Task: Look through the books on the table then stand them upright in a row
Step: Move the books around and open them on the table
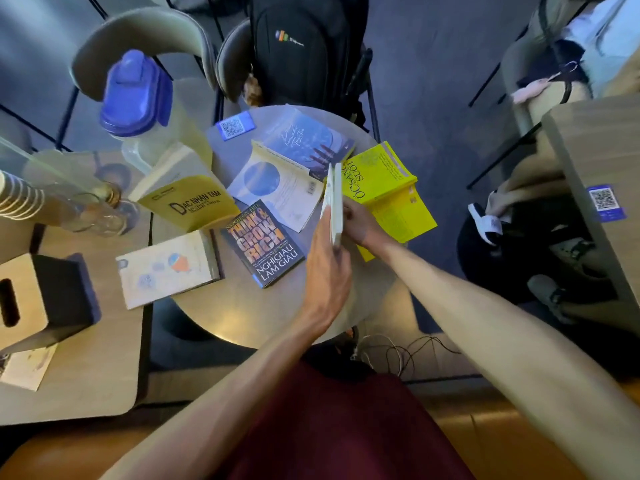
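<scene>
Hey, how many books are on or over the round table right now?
6. Yellow Dac Nhan Tam far left, cream book near left, Think and Grow Rich centre, blue book at back, yellow book right, white book held in both hands. None seems hidden.

bare round table [242,306] near edge, books [263,242] crowding far half, jug [138,98] left
</scene>
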